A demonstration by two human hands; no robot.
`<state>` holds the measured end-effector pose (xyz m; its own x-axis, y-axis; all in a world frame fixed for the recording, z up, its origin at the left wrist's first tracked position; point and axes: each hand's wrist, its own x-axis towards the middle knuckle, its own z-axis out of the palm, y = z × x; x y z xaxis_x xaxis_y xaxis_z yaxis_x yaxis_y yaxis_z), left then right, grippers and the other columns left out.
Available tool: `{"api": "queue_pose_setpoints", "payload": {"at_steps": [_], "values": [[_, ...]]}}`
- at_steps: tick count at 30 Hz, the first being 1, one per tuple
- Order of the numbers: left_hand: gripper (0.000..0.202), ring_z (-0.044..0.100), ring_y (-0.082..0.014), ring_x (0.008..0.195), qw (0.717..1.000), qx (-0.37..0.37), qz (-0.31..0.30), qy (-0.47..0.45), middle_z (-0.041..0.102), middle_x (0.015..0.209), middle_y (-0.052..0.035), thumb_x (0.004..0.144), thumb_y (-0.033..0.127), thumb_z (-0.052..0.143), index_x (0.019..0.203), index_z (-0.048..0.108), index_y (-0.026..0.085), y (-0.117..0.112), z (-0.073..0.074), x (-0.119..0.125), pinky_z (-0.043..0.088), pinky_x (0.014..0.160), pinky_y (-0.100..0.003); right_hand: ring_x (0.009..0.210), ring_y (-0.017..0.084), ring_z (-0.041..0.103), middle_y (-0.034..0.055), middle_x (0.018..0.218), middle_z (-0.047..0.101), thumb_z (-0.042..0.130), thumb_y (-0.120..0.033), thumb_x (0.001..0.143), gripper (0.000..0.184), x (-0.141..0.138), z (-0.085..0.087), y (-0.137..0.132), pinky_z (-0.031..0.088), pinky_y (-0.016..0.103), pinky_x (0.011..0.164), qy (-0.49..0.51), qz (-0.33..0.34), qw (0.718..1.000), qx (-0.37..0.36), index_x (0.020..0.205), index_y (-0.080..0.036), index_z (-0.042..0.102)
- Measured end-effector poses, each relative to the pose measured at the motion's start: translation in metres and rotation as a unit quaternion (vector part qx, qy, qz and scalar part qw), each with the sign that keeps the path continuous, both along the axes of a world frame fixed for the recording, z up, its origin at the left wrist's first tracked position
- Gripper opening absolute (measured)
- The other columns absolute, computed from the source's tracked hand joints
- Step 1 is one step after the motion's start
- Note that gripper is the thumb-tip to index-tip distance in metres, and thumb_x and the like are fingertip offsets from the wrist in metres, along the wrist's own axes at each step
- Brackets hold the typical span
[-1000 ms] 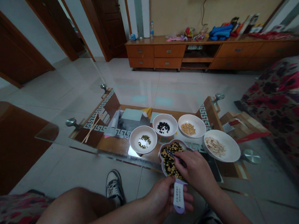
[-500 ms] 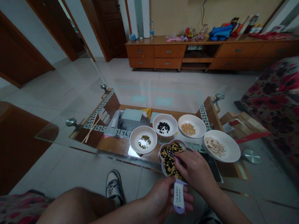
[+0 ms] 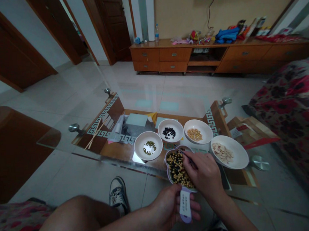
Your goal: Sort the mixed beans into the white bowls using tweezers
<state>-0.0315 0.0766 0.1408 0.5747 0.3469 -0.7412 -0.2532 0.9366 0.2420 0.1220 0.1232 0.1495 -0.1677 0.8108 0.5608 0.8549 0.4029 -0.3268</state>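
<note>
A lilac dish of mixed beans [image 3: 176, 167] sits at the near edge of the glass table [image 3: 74, 137]. My left hand [image 3: 170, 207] is closed round the dish's labelled handle [image 3: 185, 205]. My right hand [image 3: 205, 173] pinches thin tweezers [image 3: 186, 155] whose tips hover over the dish's far rim. Behind the dish stand white bowls: green beans [image 3: 148, 145], black beans [image 3: 170, 130], yellow soybeans [image 3: 198, 131] and pale flat beans [image 3: 229, 151].
Chopsticks [image 3: 95, 132] and papers [image 3: 130, 125] lie on the shelf under the glass. My bare knee [image 3: 79, 210] and a sneaker [image 3: 118, 194] are at lower left. A floral sofa [image 3: 292, 110] is on the right, a wooden sideboard [image 3: 218, 54] at the back.
My right hand has lifted the tweezers out of the mixed beans and moved them toward the dish's far right rim. The left hand still holds the handle.
</note>
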Motion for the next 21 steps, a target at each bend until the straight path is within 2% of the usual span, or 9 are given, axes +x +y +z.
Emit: {"api": "queue_pose_setpoints", "payload": {"at_steps": [8, 15, 21], "values": [[0.053, 0.067, -0.0180, 0.064, 1.000, 0.005, -0.007, 0.007, 0.070, 0.088, -0.0158, 0.100, 0.037, 0.026, 0.105, 0.065, 0.003, 0.000, -0.001, -0.001, 0.046, 0.065, -0.028, 0.072, 0.019, 0.068, 0.0073, 0.086, 0.077, 0.054, -0.024, 0.097, 0.020, -0.007, -0.002, 0.013, 0.041, 0.033, 0.074, 0.019, -0.060, 0.998, 0.001, 0.100, -0.016, 0.072], [0.053, 0.067, -0.0182, 0.065, 1.000, 0.004, -0.001, -0.007, 0.070, 0.087, -0.0153, 0.101, 0.037, 0.026, 0.105, 0.066, 0.003, 0.000, -0.001, -0.001, 0.046, 0.066, -0.028, 0.076, 0.020, 0.070, 0.0077, 0.090, 0.078, 0.055, -0.026, 0.098, 0.022, -0.011, 0.001, 0.016, 0.041, 0.034, 0.075, 0.023, -0.061, 0.998, -0.007, 0.106, -0.015, 0.072], [0.052, 0.067, -0.0170, 0.062, 1.000, 0.003, -0.004, 0.008, 0.069, 0.086, -0.0147, 0.101, 0.036, 0.025, 0.099, 0.066, 0.004, 0.001, 0.003, -0.001, 0.045, 0.063, -0.027, 0.074, 0.020, 0.070, 0.0071, 0.087, 0.078, 0.055, -0.025, 0.097, 0.021, -0.005, 0.004, 0.009, 0.041, 0.034, 0.073, 0.019, -0.057, 0.998, -0.001, 0.101, -0.016, 0.073]]}}
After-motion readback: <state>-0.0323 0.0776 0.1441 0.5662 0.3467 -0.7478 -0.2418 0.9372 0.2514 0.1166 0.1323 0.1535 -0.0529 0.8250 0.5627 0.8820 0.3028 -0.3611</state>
